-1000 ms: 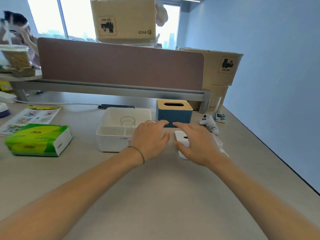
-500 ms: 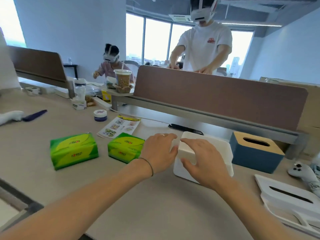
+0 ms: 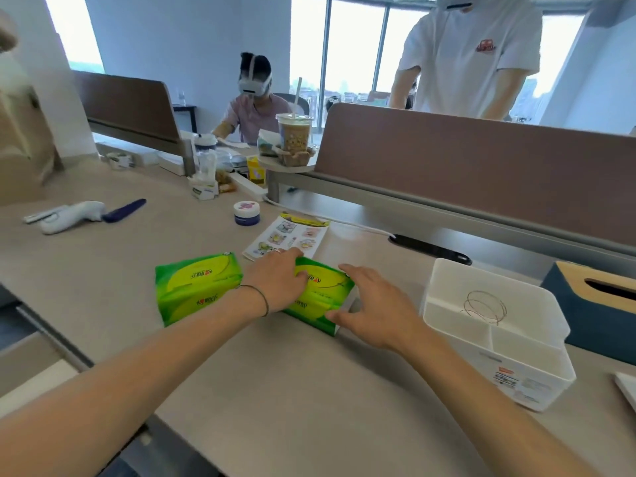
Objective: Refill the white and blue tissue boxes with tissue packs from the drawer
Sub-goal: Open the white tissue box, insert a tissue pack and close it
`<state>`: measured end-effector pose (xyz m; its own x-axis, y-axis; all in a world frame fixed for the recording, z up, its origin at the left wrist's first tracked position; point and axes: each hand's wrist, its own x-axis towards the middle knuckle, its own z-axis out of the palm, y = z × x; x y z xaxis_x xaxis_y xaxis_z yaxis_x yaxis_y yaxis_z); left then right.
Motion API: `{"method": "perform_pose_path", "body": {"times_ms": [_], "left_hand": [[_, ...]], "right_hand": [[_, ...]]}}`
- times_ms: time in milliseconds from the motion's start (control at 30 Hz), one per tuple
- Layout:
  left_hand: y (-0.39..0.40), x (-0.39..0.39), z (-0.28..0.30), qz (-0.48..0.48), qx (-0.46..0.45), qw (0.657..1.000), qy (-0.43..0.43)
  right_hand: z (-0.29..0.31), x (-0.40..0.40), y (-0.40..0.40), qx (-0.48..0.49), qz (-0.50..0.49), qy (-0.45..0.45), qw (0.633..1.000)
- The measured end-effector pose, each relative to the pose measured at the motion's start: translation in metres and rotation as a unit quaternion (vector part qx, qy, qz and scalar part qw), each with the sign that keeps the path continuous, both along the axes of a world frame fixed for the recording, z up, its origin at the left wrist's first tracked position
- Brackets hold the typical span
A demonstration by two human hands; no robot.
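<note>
Here, my left hand [image 3: 275, 282] and right hand [image 3: 375, 313] bracket one green pack [image 3: 320, 297] on the table [image 3: 309, 390]. Left fingers [image 3: 292, 258] curl over its far-left end; right fingers [image 3: 351, 270], spread and lightly bent, press its right end, thumb at the near edge. I cannot tell whether the pack is lifted. A second pack [image 3: 196, 287] lies just left of my left wrist. To the right stands the white box [image 3: 495, 339], lid off, a wire coil inside. Behind it, touching, sits the blue box [image 3: 599, 304], wooden lid on.
</note>
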<state>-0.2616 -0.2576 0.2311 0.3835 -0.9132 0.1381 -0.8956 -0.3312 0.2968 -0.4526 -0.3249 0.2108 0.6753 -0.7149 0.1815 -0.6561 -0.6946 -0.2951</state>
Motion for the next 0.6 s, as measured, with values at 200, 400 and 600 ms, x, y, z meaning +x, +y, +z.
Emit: {"method": "perform_pose_path", "body": {"times_ms": [200, 400, 600], "left_hand": [[-0.001, 0.004, -0.009, 0.011, -0.029, 1.000, 0.001], [0.000, -0.004, 0.000, 0.010, -0.060, 0.998, 0.008], [-0.009, -0.025, 0.033, -0.015, -0.121, 0.992, 0.025]], "right_hand": [[-0.012, 0.013, -0.005, 0.056, 0.004, -0.038, 0.998], [-0.002, 0.009, -0.006, 0.042, 0.001, -0.085, 0.995], [0.038, -0.019, -0.007, 0.010, -0.010, -0.134, 0.991]]}}
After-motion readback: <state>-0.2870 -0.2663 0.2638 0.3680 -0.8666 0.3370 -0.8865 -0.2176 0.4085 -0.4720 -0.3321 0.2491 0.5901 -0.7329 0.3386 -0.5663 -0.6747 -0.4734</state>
